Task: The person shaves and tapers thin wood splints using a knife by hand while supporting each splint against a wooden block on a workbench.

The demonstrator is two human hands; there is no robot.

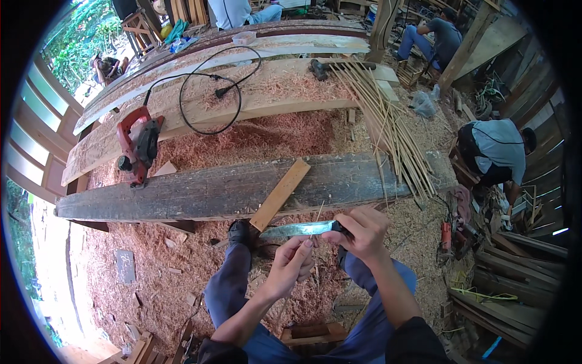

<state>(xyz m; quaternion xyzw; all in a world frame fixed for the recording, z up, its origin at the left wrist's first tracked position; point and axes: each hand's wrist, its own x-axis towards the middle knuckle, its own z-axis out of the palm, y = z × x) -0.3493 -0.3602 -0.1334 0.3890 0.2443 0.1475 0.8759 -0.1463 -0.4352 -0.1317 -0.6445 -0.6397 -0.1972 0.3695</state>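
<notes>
My right hand [365, 233] is closed round the dark handle of a knife, whose broad shiny blade [297, 229] points left in front of my knees. Just below the blade, my left hand [291, 264] pinches a thin wooden stick [321, 212]. The stick's upper end shows beyond the blade; its lower part is mostly hidden by the fingers. Past the knife, a short flat board [280, 194] leans across a long dark plank [212, 193]. A bundle of thin sticks [397, 136] lies over the plank's right end.
A red electric planer [139, 145] with a looped black cable [237, 100] rests at left. Long pale planks [200, 112] stretch behind it, with a hammer [318, 69] on top. Shavings cover the floor [151, 261]. One person [494, 148] bends over at right; others sit farther back. Timber [503, 303] is stacked lower right.
</notes>
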